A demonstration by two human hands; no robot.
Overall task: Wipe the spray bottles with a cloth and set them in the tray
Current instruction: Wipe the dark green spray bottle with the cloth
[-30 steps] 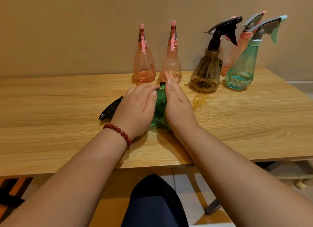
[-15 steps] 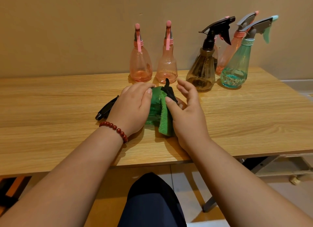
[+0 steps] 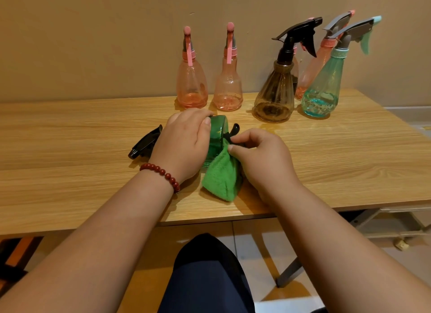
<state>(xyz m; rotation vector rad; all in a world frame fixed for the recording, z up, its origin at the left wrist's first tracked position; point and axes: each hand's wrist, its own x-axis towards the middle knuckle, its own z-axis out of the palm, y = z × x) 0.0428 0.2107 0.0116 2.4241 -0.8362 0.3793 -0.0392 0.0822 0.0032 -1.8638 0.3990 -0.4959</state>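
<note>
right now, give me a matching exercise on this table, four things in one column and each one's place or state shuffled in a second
Things
1. dark green plastic spray bottle
2. fluffy green cloth
3. brown ribbed spray bottle with black trigger
4. teal translucent spray bottle with grey trigger

Places or states
A. upright, farthest right on the wooden table
B. pinched by the right hand
C. on its side under the left hand
D. upright, just left of the teal one

Pairs: 1-C, 2-B, 3-D, 4-A

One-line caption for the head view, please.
Left hand grips a green spray bottle lying on the table; right hand pinches a green cloth beside it.
</note>
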